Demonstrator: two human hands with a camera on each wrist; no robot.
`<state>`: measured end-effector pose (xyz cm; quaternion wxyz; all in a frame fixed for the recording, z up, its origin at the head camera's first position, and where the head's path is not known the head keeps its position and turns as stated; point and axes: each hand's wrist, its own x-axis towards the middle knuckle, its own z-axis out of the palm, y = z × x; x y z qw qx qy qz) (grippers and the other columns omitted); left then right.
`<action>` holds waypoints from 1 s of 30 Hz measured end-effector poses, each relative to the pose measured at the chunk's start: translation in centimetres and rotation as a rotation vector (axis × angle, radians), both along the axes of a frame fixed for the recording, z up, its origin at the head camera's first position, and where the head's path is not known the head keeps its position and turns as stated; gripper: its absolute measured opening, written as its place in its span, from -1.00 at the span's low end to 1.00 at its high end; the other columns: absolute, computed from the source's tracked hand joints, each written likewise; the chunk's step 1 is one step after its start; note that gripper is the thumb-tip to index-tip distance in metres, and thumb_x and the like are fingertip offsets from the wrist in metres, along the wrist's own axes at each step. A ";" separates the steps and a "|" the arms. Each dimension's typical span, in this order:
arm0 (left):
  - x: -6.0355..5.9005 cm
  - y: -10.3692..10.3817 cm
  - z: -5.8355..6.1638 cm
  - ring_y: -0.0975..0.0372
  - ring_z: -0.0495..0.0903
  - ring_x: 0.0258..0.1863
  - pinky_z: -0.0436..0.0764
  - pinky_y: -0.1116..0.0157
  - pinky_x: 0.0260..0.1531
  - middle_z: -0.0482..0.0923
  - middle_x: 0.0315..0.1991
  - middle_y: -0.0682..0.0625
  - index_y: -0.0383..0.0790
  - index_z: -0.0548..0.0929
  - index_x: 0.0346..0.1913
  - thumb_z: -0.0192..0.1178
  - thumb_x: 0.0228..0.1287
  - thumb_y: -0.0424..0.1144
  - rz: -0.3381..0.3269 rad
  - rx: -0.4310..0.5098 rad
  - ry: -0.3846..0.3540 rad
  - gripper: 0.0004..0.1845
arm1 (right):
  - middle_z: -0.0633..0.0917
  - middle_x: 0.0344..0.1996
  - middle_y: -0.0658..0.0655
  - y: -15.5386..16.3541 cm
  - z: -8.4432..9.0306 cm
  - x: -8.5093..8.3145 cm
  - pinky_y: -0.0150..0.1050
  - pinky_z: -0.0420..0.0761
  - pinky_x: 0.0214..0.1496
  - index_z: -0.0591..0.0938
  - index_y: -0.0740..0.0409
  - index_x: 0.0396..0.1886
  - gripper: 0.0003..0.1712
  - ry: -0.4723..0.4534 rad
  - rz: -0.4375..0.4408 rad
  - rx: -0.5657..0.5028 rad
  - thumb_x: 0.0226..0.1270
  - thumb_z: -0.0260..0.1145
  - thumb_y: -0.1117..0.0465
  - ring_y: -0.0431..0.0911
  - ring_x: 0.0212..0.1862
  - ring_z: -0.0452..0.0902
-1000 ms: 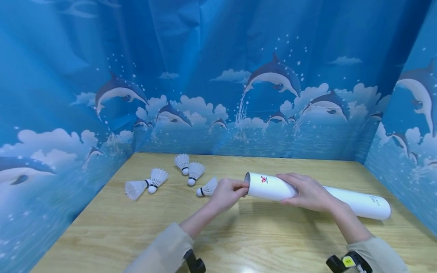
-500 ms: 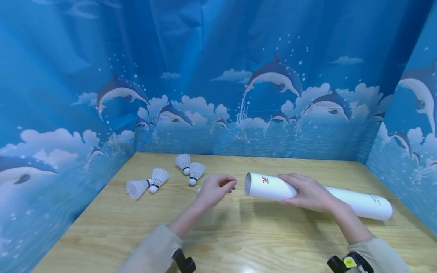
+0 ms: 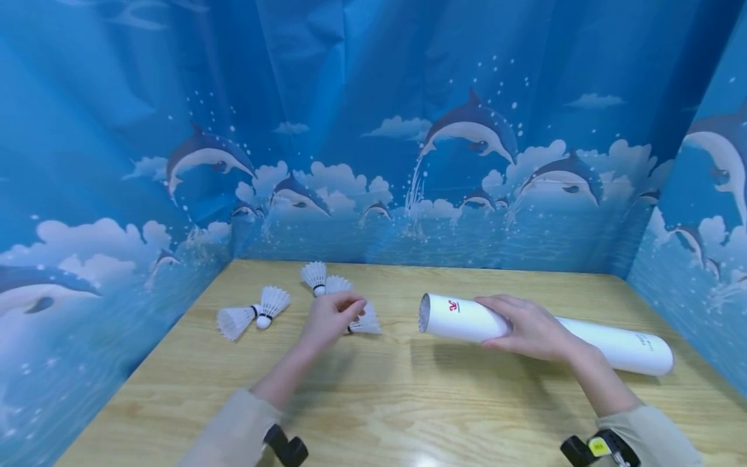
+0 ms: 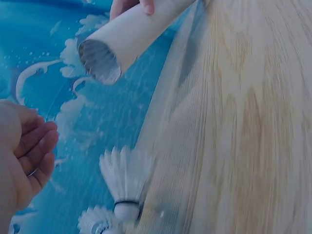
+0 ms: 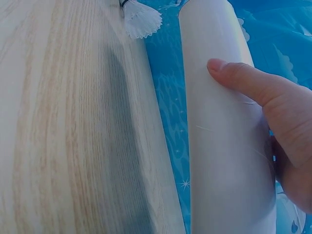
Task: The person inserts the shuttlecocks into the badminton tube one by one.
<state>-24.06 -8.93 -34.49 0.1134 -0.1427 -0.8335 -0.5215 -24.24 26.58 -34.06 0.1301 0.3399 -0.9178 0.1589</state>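
Observation:
My right hand (image 3: 525, 327) grips a long white tube (image 3: 607, 344) lying across the wooden table (image 3: 408, 402), with its open mouth (image 3: 424, 313) facing left. In the right wrist view my thumb (image 5: 243, 80) lies across the tube (image 5: 219, 156). My left hand (image 3: 329, 318) hovers with loosely curled fingers over a white shuttlecock (image 3: 367, 322) that lies on the table left of the tube's mouth. In the left wrist view the hand (image 4: 24, 156) holds nothing. There the shuttlecock (image 4: 122, 175) lies a little apart from its fingers, below the tube (image 4: 131, 34).
More shuttlecocks lie at the back left: two touching (image 3: 236, 321) (image 3: 270, 303), one near the wall (image 3: 315, 277), and one (image 3: 337, 284) half hidden behind my left hand. Blue dolphin-print walls (image 3: 373, 162) close in the table on three sides.
My left hand has drawn back from the tube's mouth and moved left, over the shuttlecock on the table. The right hand and the tube have stayed put.

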 end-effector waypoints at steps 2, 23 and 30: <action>0.0 -1.0 0.1 0.23 0.60 -0.44 0.54 0.38 -0.46 0.65 -0.47 -0.01 -0.31 0.70 -0.26 0.21 0.22 -0.31 0.048 -0.017 0.021 -0.86 | 0.56 0.04 0.20 0.0 0.0 0.0 0.06 0.55 -0.15 0.43 0.12 0.22 -0.16 0.000 0.000 0.000 -0.09 0.51 -0.02 0.12 -0.05 0.53; 1.6 -13.6 -1.1 0.15 0.58 -0.35 0.50 0.31 -0.37 0.65 -0.31 -0.17 -0.41 0.64 -0.10 0.14 0.28 -0.22 0.399 -0.222 -0.015 -0.70 | 0.56 0.05 0.20 -0.2 -0.1 -0.3 0.08 0.53 -0.14 0.43 0.13 0.23 -0.16 -0.029 -0.004 0.012 -0.06 0.49 -0.07 0.13 -0.04 0.52; 1.9 -17.0 -1.6 -0.02 0.55 -0.22 0.47 0.21 -0.30 0.61 -0.22 -0.28 -0.46 0.58 -0.03 0.08 0.32 -0.20 0.510 -0.264 -0.039 -0.64 | 0.56 0.04 0.22 -0.3 -0.1 -0.3 0.09 0.54 -0.15 0.44 0.14 0.22 -0.17 -0.017 -0.001 0.010 -0.08 0.50 -0.05 0.14 -0.04 0.52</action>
